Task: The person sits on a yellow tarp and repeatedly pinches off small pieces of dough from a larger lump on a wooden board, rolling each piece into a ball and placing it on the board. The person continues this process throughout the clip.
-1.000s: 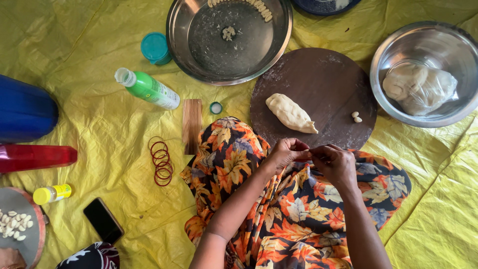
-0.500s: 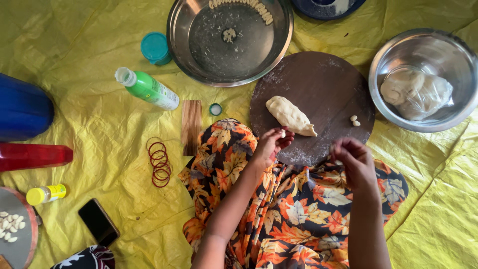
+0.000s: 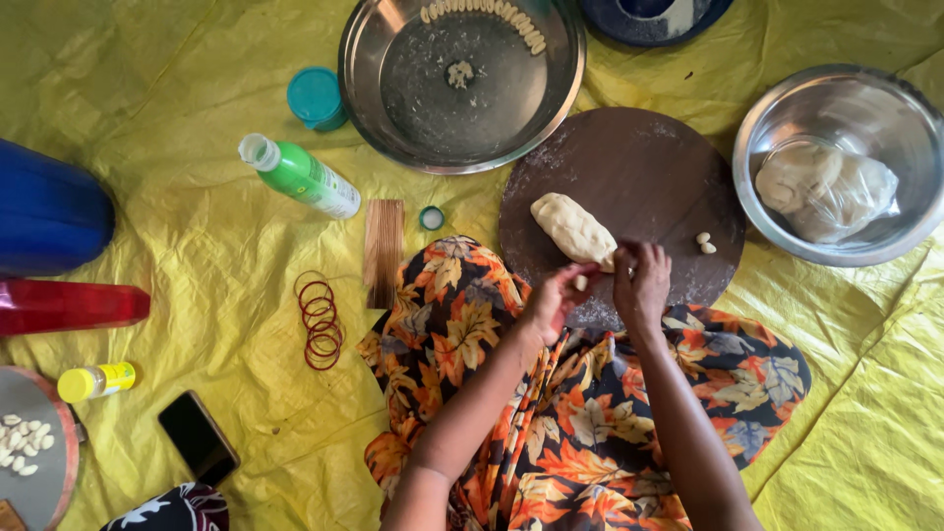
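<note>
Pinching a small bit of dough (image 3: pixel 581 282), the left hand (image 3: pixel 553 298) meets the right hand (image 3: pixel 641 283), whose fingers curl onto the dough log's (image 3: pixel 572 228) near end. Both rest over the round brown board (image 3: pixel 649 177).

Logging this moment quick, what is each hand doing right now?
Left hand: pinched shut on a small dough piece.
Right hand: at the dough log; grip cannot be told.
</note>
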